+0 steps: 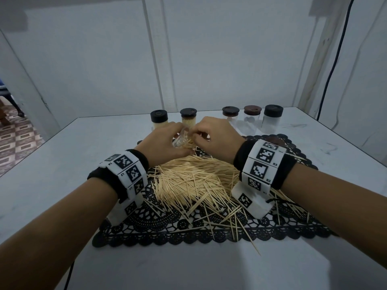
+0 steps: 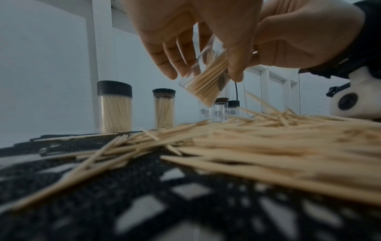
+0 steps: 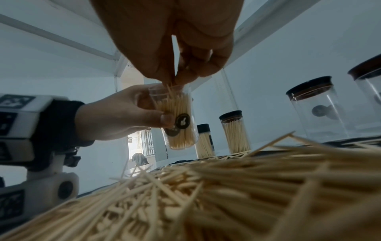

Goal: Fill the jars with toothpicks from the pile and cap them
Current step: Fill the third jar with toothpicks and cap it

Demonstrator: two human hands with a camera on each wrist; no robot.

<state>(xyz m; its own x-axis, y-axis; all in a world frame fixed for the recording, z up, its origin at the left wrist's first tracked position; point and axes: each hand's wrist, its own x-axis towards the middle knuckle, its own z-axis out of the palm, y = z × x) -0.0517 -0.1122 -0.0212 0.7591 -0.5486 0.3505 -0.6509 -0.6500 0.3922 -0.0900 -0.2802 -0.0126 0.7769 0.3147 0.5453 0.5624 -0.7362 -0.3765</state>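
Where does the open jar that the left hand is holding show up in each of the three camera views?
Head: the open jar sits at centre, mostly hidden between the left hand and right hand.
Left wrist: upper centre, tilted, under the fingers.
Right wrist: centre, upright, toothpicks inside.
Shared landmark: the two capped full jars behind it.
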